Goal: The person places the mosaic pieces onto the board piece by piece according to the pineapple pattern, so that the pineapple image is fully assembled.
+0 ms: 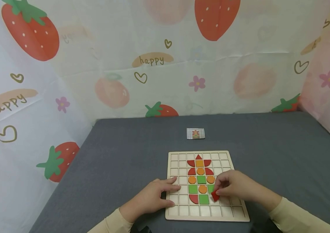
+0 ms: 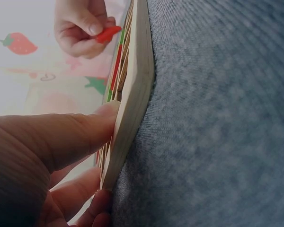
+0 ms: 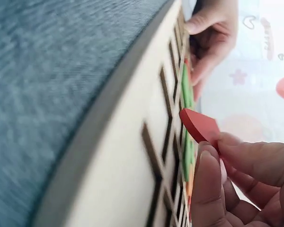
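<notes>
My right hand (image 1: 236, 185) pinches a red quarter-round tile (image 3: 201, 125) between thumb and fingertips. The tile is tilted, low over the wooden grid board (image 1: 181, 211), right of a green square tile (image 1: 203, 199) in the lower part of the pattern. My left hand (image 1: 153, 196) rests at the board's left edge, fingers spread and thumb on the rim. Other tiles sit in the grid's middle columns: a red triangle (image 1: 198, 157) at the top, an orange square (image 1: 200, 163), orange rounds (image 1: 202, 189), green squares and red quarter-rounds (image 1: 193, 198).
A small card (image 1: 195, 133) with a printed grid pattern lies beyond the board. Dark grey cloth (image 1: 124, 155) covers the table. Fabric walls (image 1: 165, 84) printed with fruit and flowers stand behind and at both sides.
</notes>
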Demonstrator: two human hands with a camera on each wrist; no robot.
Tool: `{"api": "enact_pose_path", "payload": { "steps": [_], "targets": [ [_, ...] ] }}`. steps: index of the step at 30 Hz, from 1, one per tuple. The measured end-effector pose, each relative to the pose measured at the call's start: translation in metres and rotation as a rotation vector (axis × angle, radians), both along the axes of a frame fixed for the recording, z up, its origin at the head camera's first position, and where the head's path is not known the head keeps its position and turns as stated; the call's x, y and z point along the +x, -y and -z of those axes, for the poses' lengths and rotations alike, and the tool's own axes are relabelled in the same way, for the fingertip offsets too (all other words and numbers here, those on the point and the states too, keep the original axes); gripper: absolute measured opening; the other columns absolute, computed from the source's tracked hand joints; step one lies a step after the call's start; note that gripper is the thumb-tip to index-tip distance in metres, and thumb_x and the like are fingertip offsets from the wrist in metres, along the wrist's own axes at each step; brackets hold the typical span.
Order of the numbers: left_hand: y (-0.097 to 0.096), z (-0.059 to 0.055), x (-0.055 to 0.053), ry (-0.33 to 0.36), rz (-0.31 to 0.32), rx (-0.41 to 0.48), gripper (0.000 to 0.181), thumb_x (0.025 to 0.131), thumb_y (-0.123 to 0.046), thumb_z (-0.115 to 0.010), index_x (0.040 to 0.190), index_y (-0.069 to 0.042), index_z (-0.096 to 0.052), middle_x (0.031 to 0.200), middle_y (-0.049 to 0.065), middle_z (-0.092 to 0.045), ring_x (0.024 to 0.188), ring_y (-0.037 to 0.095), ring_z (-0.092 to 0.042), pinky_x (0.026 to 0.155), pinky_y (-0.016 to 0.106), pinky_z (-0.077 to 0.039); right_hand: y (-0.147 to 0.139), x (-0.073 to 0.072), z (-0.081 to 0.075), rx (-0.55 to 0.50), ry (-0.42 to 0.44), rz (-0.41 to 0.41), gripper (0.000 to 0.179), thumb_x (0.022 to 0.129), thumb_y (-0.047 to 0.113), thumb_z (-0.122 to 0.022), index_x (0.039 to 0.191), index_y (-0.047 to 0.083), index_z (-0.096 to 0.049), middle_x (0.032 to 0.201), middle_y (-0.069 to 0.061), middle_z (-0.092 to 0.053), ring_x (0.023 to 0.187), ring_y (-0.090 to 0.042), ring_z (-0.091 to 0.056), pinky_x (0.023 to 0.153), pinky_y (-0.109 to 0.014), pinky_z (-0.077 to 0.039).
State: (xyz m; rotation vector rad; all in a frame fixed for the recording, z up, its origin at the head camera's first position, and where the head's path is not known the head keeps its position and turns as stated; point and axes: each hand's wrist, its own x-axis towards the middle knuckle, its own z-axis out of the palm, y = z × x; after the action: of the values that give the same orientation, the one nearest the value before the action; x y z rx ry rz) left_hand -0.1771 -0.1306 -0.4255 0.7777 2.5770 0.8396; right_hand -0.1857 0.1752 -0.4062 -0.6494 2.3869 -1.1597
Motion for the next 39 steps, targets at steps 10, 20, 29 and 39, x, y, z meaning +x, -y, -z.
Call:
{"api": "enact_pose_path", "payload": {
  "steps": [10, 20, 29, 39],
  "targets": [
    [0.0, 0.003, -0.001, -0.008, 0.006, -0.014, 0.051, 0.076, -0.031, -0.073, 0.124, -0.03, -0.058, 0.141, -0.008, -0.039, 0.107, 0.013, -0.047, 0.083, 0.025, -0.039, 0.006, 0.0, 0.003, 0.004, 0.047, 0.017, 0.011, 0.074, 0.008, -0.073, 0.076, 0.007, -0.063, 0.066, 0.002, -0.059, 0.06, -0.011, -0.053, 0.054, -0.024, -0.044],
    [0.0, 0.002, -0.002, -0.003, 0.01, -0.012, 0.051, 0.076, -0.03, -0.073, 0.125, -0.029, -0.058, 0.141, -0.008, -0.039, 0.107, 0.013, -0.047, 0.082, 0.025, -0.039, 0.009, 0.0, 0.002, 0.063, 0.003, -0.039, 0.015, 0.07, 0.004, -0.074, 0.074, 0.012, -0.063, 0.065, 0.005, -0.056, 0.061, -0.009, -0.051, 0.055, -0.024, -0.043],
    [0.0, 0.004, -0.002, 0.0, 0.01, -0.008, 0.051, 0.076, -0.03, -0.073, 0.125, -0.029, -0.058, 0.141, -0.008, -0.039, 0.108, 0.013, -0.047, 0.081, 0.024, -0.038, 0.013, -0.001, 0.004, 0.115, -0.075, -0.071, 0.018, 0.07, 0.003, -0.074, 0.07, 0.016, -0.062, 0.063, 0.008, -0.053, 0.059, -0.006, -0.048, 0.053, -0.024, -0.042],
    [0.002, 0.004, -0.003, -0.014, 0.027, -0.007, 0.051, 0.076, -0.03, -0.073, 0.125, -0.029, -0.057, 0.141, -0.006, -0.039, 0.11, 0.015, -0.047, 0.083, 0.026, -0.038, 0.016, 0.002, 0.001, 0.108, -0.07, -0.097, 0.02, 0.072, 0.007, -0.075, 0.082, 0.023, -0.069, 0.067, 0.009, -0.054, 0.062, -0.007, -0.049, 0.056, -0.024, -0.043]
  ]
}}
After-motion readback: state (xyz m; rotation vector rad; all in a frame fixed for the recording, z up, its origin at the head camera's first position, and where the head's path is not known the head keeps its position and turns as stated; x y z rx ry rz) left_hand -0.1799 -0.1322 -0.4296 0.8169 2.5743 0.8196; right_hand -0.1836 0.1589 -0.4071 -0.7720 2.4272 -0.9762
